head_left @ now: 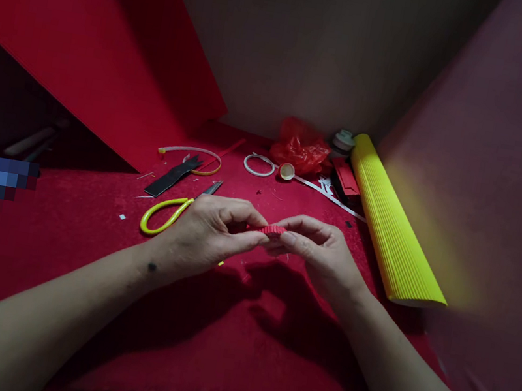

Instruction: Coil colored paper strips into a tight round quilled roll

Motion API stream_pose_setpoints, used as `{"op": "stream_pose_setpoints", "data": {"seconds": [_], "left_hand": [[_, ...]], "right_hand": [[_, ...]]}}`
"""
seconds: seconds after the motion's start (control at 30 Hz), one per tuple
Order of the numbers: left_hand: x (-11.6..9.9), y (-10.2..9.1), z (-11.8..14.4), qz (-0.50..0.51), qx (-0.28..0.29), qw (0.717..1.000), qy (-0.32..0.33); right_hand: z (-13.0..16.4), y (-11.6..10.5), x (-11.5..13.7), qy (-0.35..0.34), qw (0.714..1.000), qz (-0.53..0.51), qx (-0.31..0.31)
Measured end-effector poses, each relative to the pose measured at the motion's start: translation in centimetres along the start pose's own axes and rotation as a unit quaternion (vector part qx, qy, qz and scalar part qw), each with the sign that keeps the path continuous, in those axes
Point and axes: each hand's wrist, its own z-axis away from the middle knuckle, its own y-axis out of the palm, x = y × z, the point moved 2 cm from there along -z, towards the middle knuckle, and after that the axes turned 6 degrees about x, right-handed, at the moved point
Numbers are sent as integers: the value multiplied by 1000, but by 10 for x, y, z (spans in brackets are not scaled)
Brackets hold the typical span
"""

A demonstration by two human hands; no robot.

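Note:
My left hand [208, 230] and my right hand [319, 251] meet over the middle of the red felt surface [228, 342]. Between their fingertips they pinch a small red ribbed strip [271, 229], folded or rolled like corrugated paper. Both hands grip it from opposite ends, a little above the surface. Just behind my left hand lie yellow-handled scissors [166, 213], partly hidden by the hand.
A roll of yellow corrugated paper [387, 225] lies at the right. At the back are a red plastic bag [302, 149], a white ring [259, 165], a small round cap [287, 171], white strips, a black strip [172, 176] and a thin hoop [192, 159]. A red board [93, 30] leans at the left.

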Motion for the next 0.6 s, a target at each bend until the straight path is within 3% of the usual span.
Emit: {"op": "stream_pose_setpoints", "data": {"seconds": [0.27, 0.6], "left_hand": [[2, 1, -1, 26, 17, 999, -29], [4, 4, -4, 132, 105, 974, -151]], "right_hand": [[5, 11, 1, -25, 997, 66, -42], [1, 1, -4, 52, 998, 23, -8]]}}
